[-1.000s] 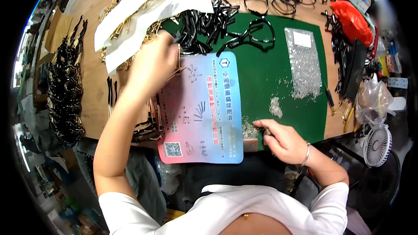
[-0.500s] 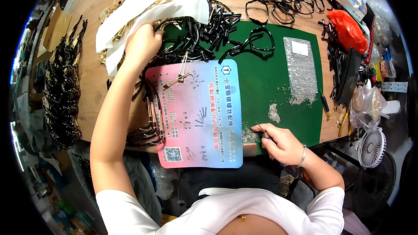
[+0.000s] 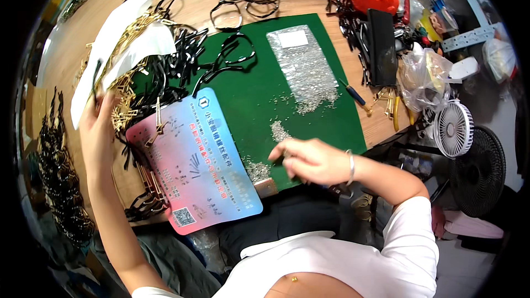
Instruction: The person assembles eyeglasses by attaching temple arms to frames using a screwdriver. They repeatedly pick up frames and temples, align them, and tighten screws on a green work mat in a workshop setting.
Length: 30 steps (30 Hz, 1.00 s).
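At the left of the table, my left hand (image 3: 99,121) is raised with its fingers closed on a thin dark eyeglass temple (image 3: 97,72), which is slightly blurred. Beside it lie gold hinge-ended temples (image 3: 131,36) partly wrapped in white sheets (image 3: 144,45). My right hand (image 3: 314,161) hovers over the front of the green mat (image 3: 331,138), fingers curled; what they hold is blurred and mostly hidden. Just above that hand is a small heap of tiny metal screws (image 3: 279,131). Another heap of screws (image 3: 256,171) sits left of it, against a pink and blue printed pad (image 3: 193,160).
Black eyeglass frames (image 3: 237,55) and black temples (image 3: 182,55) crowd the back. A clear bag of screws (image 3: 302,66) spills onto the mat. Right of it lie a screwdriver (image 3: 356,95) and yellow-handled pliers (image 3: 396,113). A white fan (image 3: 452,128) stands at the right.
The view has turned, shifting the table leftward in the picture. My left hand has come out of the temple pile with a dark temple. My right hand has lifted from beside the front screw heap.
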### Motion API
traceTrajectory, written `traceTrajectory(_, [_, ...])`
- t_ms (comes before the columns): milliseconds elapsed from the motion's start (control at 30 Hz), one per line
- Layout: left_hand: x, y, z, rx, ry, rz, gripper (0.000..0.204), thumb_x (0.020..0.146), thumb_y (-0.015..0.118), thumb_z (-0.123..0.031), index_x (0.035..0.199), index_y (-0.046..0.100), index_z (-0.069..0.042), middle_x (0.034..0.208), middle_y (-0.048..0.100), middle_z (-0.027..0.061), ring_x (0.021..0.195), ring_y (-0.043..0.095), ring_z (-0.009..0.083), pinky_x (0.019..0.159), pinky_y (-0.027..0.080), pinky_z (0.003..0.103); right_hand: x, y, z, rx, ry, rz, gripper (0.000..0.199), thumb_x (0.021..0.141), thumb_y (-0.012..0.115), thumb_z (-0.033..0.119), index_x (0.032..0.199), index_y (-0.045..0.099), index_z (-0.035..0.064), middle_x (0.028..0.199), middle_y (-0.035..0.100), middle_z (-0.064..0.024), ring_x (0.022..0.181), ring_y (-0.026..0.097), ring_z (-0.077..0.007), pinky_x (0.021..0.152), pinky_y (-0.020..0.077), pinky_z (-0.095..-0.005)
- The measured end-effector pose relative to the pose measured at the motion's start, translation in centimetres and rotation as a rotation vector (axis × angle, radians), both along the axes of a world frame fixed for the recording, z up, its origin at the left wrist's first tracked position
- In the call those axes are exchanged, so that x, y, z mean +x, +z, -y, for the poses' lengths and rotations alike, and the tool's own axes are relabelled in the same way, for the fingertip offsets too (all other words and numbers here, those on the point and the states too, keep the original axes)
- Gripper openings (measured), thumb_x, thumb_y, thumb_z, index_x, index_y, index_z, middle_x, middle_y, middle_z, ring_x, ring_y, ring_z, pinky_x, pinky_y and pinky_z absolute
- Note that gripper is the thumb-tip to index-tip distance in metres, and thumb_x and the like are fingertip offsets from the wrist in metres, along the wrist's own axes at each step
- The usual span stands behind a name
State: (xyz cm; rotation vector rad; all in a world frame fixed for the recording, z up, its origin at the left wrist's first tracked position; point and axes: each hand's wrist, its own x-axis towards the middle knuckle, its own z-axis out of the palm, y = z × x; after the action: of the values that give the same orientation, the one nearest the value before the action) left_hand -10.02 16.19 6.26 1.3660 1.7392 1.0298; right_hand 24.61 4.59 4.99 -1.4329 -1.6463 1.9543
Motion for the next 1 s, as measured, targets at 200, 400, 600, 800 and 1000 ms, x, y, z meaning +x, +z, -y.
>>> traceTrajectory(200, [6.3, 0.5, 9.0, 0.031, -0.156, 0.443, 0.016, 0.094, 0.048, -0.024, 0.1, 0.052, -0.01, 0.07, 0.06, 0.0012, 0.045, 0.033, -0.0013, 0.04, 0.021, 0.014, 6.9, 0.6, -12.1, 0.607, -0.008, 1.163, 0.026, 0.079, 0.05, 0.01, 0.099, 0.055, -0.0056, 0.081, 0.062, -0.0252, 0.081, 0.063, -0.0361, 0.072, 0.051, -0.0406])
traceTrajectory(400, [7.5, -0.5, 12.0, -0.218, -0.108, 0.76, 0.025, 0.094, 0.048, -0.022, 0.113, 0.047, -0.006, 0.067, 0.053, -0.0006, 0.045, 0.033, -0.0004, 0.04, 0.023, 0.014, 8.9, -2.6, -18.6, 0.644, -0.143, 1.449, 0.03, 0.087, 0.043, 0.015, 0.105, 0.051, -0.0068, 0.102, 0.059, -0.0291, 0.097, 0.059, -0.0382, 0.083, 0.0482, -0.0431])
traceTrajectory(600, [8.6, -1.7, 11.0, -0.452, -0.164, 0.881, 0.021, 0.092, 0.053, -0.02, 0.108, 0.048, -0.007, 0.069, 0.056, -0.0002, 0.049, 0.042, 0.001, 0.043, 0.03, 0.016, 8.8, -3.1, -16.4, 0.583, -0.054, 1.485, 0.025, 0.077, 0.049, 0.004, 0.098, 0.053, -0.009, 0.099, 0.059, -0.03, 0.096, 0.058, -0.0407, 0.083, 0.0471, -0.0442])
traceTrajectory(800, [8.7, -3.1, 13.0, -0.413, -0.19, 0.752, 0.025, 0.092, 0.05, -0.018, 0.113, 0.049, -0.004, 0.059, 0.052, -0.0019, 0.046, 0.043, 0.0018, 0.042, 0.029, 0.016, 8.9, -0.9, -14.3, 0.672, -0.049, 1.449, 0.023, 0.077, 0.05, 0.006, 0.096, 0.056, -0.0064, 0.094, 0.059, -0.0278, 0.089, 0.058, -0.0419, 0.078, 0.0478, -0.0445])
traceTrajectory(1000, [9.9, -3.3, 17.7, -0.404, -0.163, 0.844, 0.032, 0.094, 0.043, -0.012, 0.121, 0.042, 0.007, 0.077, 0.063, 0.01, 0.053, 0.055, 0.0074, 0.049, 0.045, 0.017, 1.5, 6.3, -2.4, 0.261, -0.3, 0.181, 0.015, 0.075, 0.062, 0.005, 0.084, 0.051, 0.0006, 0.075, 0.058, -0.005, 0.055, 0.051, -0.0064, 0.049, 0.0433, -0.0207])
